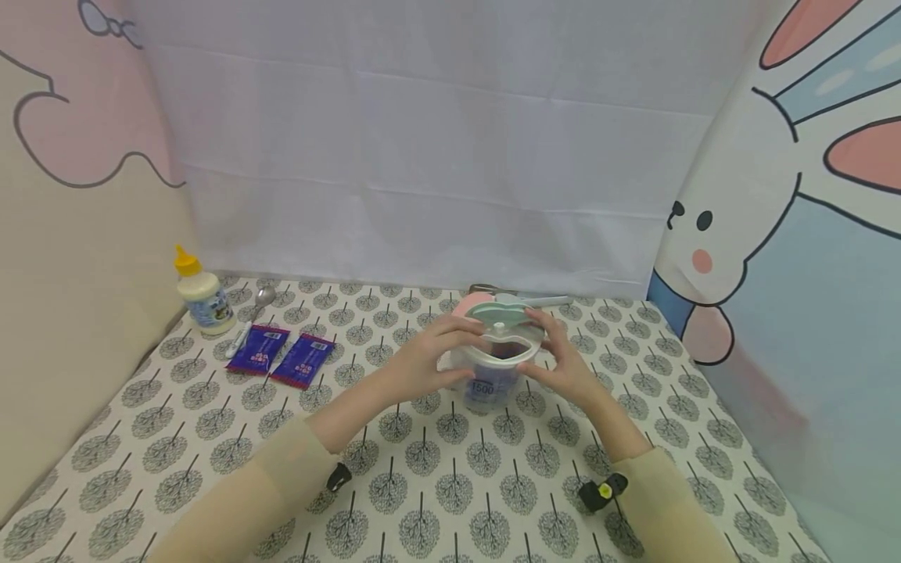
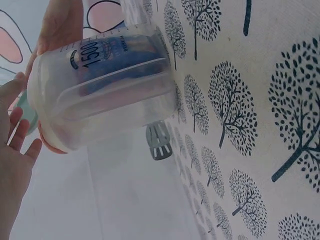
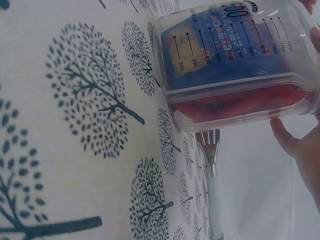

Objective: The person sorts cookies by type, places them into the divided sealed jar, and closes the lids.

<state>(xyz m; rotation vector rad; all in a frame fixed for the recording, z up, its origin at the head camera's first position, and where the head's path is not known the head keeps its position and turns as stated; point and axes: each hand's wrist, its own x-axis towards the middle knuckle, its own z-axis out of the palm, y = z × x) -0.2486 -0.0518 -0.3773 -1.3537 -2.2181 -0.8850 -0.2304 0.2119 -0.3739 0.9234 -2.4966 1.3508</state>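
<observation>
A clear plastic jar (image 1: 489,389) marked 1500 stands upright on the table, with a blue packet (image 3: 225,50) and something red (image 3: 245,102) inside. Its lid (image 1: 517,362) has a pale green flap (image 1: 503,313) and a pink part (image 1: 470,303). At the lid's left side my left hand (image 1: 436,352) grips the rim, thumb below and fingers over the top. Opposite it, my right hand (image 1: 563,367) holds the right side, thumb at the front edge and fingers by the green flap. The left wrist view shows the left fingers (image 2: 20,132) against the lid edge.
Behind the jar lie a slotted turner (image 2: 159,141) and a fork (image 3: 209,147). To the left, two purple packets (image 1: 304,360) lie near a spoon (image 1: 265,295) and a white bottle (image 1: 206,301) with a yellow nozzle. Printed cloth walls (image 1: 760,297) border the table.
</observation>
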